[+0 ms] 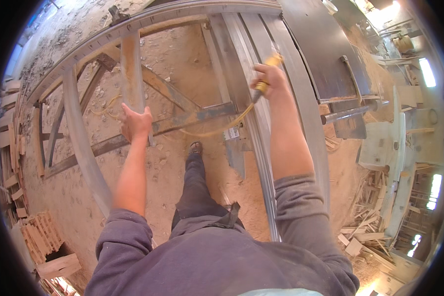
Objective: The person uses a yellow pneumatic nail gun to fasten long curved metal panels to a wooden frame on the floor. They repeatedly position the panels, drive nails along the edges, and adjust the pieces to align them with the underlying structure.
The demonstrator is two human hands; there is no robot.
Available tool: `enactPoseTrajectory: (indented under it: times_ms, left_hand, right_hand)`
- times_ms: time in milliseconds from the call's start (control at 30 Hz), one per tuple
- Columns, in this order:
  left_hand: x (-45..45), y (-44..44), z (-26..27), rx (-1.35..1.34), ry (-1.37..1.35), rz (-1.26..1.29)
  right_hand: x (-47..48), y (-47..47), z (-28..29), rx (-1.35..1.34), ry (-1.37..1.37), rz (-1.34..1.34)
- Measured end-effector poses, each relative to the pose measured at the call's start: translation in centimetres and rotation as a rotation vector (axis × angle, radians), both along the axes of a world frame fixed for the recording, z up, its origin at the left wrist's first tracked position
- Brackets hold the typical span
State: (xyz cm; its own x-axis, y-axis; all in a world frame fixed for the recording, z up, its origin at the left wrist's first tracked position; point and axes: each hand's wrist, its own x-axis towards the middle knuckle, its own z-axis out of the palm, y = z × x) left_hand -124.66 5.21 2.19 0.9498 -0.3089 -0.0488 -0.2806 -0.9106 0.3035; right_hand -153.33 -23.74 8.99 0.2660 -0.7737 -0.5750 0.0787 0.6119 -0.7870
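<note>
My right hand is shut on a yellow handheld tool, blurred by motion, above the metal rails at the right of a sliding table saw. What kind of tool it is, I cannot tell. A yellow hose or cord hangs from its rear end and curves left. My left hand has its fingers spread at the lower end of a flat metal crossbar; whether it touches the bar, I cannot tell. A long metal fence with scale marks runs across the far side of the open frame.
Rusty braces of the metal frame stand over the dusty floor. A dark metal tabletop and a round bar lie at the right. Wood scraps are heaped lower right, stacked wood pieces lower left.
</note>
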Motion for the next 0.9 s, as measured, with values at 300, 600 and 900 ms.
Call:
enactPoseTrajectory:
  times_ms: [300,600,900]
  left_hand:
    - [15.1,-10.3,-2.8,-0.205,0.238,-0.069]
    - [23.2,-16.9,-4.4,-0.193,0.196,-0.072]
    - [21.3,-17.5,-1.6,-0.172,0.223,-0.078]
  right_hand:
    - [9.3,-4.6,0.6,0.009,0.071,-0.105]
    - [2.8,0.2,-4.1,-0.099,0.054,-0.268]
    - [2.7,4.3,-7.2,-0.56,0.166,-0.243]
